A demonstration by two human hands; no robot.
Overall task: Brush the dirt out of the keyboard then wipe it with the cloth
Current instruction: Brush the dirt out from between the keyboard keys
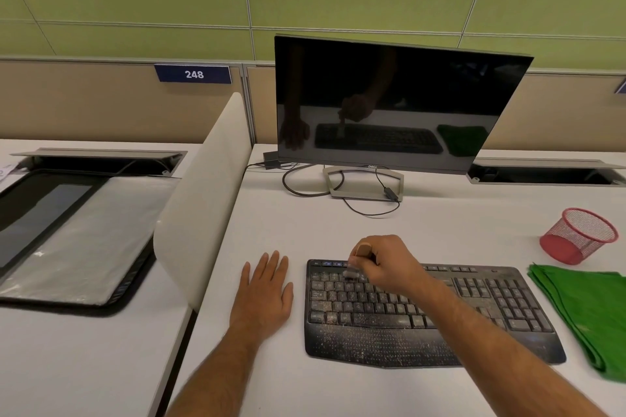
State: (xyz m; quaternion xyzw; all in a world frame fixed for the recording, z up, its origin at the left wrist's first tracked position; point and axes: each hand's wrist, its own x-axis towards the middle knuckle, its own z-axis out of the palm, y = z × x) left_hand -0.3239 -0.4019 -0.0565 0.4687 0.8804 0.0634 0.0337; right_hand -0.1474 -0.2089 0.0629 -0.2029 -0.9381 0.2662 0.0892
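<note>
1. Black plastic keyboard (437,318) on white desk (423,223), dusted with pale dirt (359,338), thickest on palm rest and lower left keys. Long axis left to right across the desk.
2. Right hand (386,264) over the keyboard's far-left corner, fingers curled tight round brush (355,267). Wooden handle end visible above the knuckles; bristles blurred, at or just above the top key rows.
3. Remaining dirt: toward the body and to the right of the bristles. Judged stroke direction: along the key rows, then down to the palm rest.
4. Left hand (266,294) flat on the desk just left of the keyboard, fingers straight and together, holding nothing, not touching the keyboard.
5. Green cloth (589,311) folded on the desk just right of the keyboard, nearer the right hand; untouched, wipe step judged not yet started.
6. Count: one keyboard, one brush, one cloth, two hands.
7. Also present: one monitor (399,105) behind the keyboard; one red mesh cup (579,235) beyond the cloth.
</note>
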